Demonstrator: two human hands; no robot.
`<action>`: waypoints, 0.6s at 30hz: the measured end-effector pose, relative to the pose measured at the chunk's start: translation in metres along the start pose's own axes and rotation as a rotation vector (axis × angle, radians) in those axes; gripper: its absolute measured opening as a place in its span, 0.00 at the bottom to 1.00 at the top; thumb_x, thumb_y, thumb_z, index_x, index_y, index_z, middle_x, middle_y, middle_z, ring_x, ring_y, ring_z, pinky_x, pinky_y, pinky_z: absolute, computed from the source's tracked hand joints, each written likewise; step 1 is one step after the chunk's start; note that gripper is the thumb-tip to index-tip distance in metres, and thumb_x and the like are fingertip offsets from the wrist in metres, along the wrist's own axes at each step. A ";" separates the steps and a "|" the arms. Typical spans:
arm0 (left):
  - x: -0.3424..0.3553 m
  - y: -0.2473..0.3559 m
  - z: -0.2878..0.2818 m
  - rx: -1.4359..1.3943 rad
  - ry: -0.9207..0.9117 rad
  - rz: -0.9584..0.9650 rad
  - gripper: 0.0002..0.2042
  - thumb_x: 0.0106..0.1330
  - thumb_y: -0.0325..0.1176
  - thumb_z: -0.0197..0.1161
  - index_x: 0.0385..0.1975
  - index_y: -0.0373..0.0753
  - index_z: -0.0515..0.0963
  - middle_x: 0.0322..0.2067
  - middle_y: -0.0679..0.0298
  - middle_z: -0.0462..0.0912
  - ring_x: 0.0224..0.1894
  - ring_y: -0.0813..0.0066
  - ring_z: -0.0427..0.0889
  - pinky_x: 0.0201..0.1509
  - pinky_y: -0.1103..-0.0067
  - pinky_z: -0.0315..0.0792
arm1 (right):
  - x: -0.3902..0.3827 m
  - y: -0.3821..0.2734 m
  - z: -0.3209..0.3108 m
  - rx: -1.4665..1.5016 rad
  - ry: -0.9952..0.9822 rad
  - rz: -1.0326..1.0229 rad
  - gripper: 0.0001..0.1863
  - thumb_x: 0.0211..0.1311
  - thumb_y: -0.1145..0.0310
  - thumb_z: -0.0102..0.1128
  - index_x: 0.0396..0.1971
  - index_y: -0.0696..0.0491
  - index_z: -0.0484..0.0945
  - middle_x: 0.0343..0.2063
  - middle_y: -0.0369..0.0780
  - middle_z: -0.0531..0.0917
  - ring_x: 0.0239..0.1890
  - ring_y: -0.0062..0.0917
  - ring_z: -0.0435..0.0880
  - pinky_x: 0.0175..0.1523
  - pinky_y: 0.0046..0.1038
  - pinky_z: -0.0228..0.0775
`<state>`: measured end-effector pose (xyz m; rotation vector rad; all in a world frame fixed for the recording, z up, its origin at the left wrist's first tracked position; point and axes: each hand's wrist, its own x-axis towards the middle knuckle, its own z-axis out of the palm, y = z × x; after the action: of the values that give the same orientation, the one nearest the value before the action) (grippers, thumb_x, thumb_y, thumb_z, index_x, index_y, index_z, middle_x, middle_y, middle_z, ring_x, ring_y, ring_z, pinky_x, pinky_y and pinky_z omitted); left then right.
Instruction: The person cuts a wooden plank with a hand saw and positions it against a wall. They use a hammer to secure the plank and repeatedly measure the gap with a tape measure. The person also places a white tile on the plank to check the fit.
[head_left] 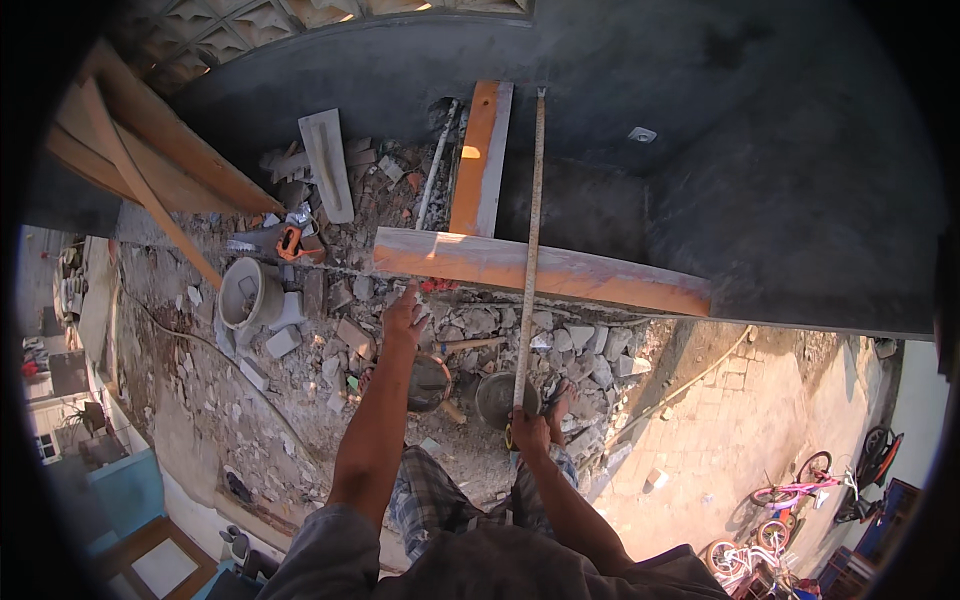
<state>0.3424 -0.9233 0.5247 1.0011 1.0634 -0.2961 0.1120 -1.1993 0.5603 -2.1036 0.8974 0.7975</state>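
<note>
My right hand point(530, 432) grips the lower end of a tape measure point(532, 240), close above my right knee. Its long pale blade runs straight away from me, over a long orange-sided beam point(560, 277), to the dark grey wall point(590, 90). A shorter orange beam point(478, 165) stands left of the blade and meets the long one. My left hand point(404, 318) is empty, fingers apart, reaching just below the long beam's left part. Whether it touches the beam I cannot tell. Two dark round buckets point(428, 383) stand between my forearms.
Broken brick and rubble point(350, 300) cover the ground around my feet. Left are a whitish bucket point(250, 293) and a handsaw with an orange handle point(290, 243). A wooden-handled tool point(475, 344) lies above the dark buckets. Children's bicycles point(790, 500) stand at lower right.
</note>
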 end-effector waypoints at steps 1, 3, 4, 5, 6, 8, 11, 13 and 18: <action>0.001 0.000 0.004 -0.025 -0.038 -0.008 0.45 0.62 0.53 0.76 0.76 0.43 0.61 0.77 0.50 0.53 0.78 0.51 0.54 0.76 0.58 0.59 | 0.000 -0.005 0.000 -0.017 0.001 0.003 0.26 0.70 0.41 0.50 0.40 0.44 0.90 0.36 0.49 0.89 0.45 0.52 0.87 0.52 0.49 0.76; 0.005 0.002 0.013 -0.036 -0.080 -0.024 0.44 0.63 0.53 0.76 0.75 0.45 0.62 0.77 0.53 0.55 0.78 0.52 0.56 0.76 0.59 0.60 | 0.004 -0.019 -0.004 0.009 -0.012 0.048 0.25 0.70 0.41 0.50 0.40 0.44 0.90 0.36 0.48 0.89 0.46 0.52 0.87 0.52 0.49 0.75; 0.008 0.002 0.016 -0.041 -0.091 -0.016 0.44 0.63 0.53 0.76 0.75 0.44 0.62 0.77 0.53 0.56 0.77 0.53 0.57 0.76 0.59 0.60 | 0.005 -0.024 -0.007 0.020 -0.020 0.067 0.25 0.70 0.42 0.51 0.39 0.44 0.91 0.36 0.48 0.89 0.46 0.52 0.87 0.52 0.49 0.75; 0.010 0.002 0.018 -0.046 -0.103 -0.008 0.44 0.63 0.53 0.76 0.75 0.43 0.62 0.76 0.54 0.57 0.77 0.53 0.58 0.76 0.60 0.60 | 0.002 -0.027 -0.007 0.020 -0.033 0.075 0.25 0.70 0.42 0.51 0.39 0.45 0.91 0.36 0.48 0.89 0.46 0.52 0.87 0.53 0.49 0.75; 0.016 0.004 0.020 -0.054 -0.092 -0.016 0.44 0.63 0.52 0.76 0.75 0.42 0.62 0.76 0.55 0.59 0.76 0.53 0.59 0.76 0.60 0.61 | 0.003 -0.032 -0.007 0.025 -0.037 0.076 0.25 0.70 0.42 0.51 0.39 0.45 0.91 0.36 0.48 0.89 0.46 0.52 0.87 0.53 0.49 0.75; 0.025 0.006 0.022 -0.068 -0.068 -0.033 0.43 0.63 0.52 0.76 0.74 0.40 0.62 0.75 0.56 0.61 0.75 0.54 0.62 0.75 0.62 0.64 | 0.005 -0.034 -0.006 0.044 -0.052 0.067 0.26 0.69 0.42 0.51 0.39 0.45 0.90 0.36 0.48 0.89 0.47 0.52 0.86 0.53 0.49 0.74; 0.038 0.005 0.020 -0.098 -0.033 -0.011 0.40 0.65 0.47 0.75 0.73 0.38 0.63 0.73 0.57 0.64 0.73 0.56 0.65 0.73 0.65 0.67 | 0.008 -0.028 0.004 0.067 -0.084 0.043 0.26 0.69 0.41 0.51 0.41 0.46 0.90 0.38 0.49 0.89 0.48 0.52 0.86 0.54 0.49 0.74; 0.041 0.004 0.024 -0.139 -0.047 -0.007 0.37 0.67 0.44 0.74 0.72 0.38 0.64 0.72 0.57 0.66 0.73 0.57 0.66 0.72 0.66 0.69 | 0.011 -0.025 0.005 0.045 -0.091 0.040 0.26 0.69 0.41 0.51 0.41 0.47 0.90 0.39 0.49 0.89 0.48 0.52 0.86 0.55 0.49 0.73; 0.044 0.001 0.036 -0.220 -0.044 0.000 0.30 0.68 0.37 0.73 0.66 0.34 0.70 0.64 0.56 0.74 0.66 0.60 0.74 0.73 0.67 0.70 | 0.014 -0.023 0.007 0.017 -0.132 0.118 0.27 0.69 0.40 0.51 0.44 0.46 0.89 0.41 0.50 0.89 0.51 0.53 0.85 0.56 0.50 0.73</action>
<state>0.3860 -0.9411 0.4922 0.7938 1.0319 -0.1955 0.1363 -1.1866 0.5544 -1.9726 0.9604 0.9743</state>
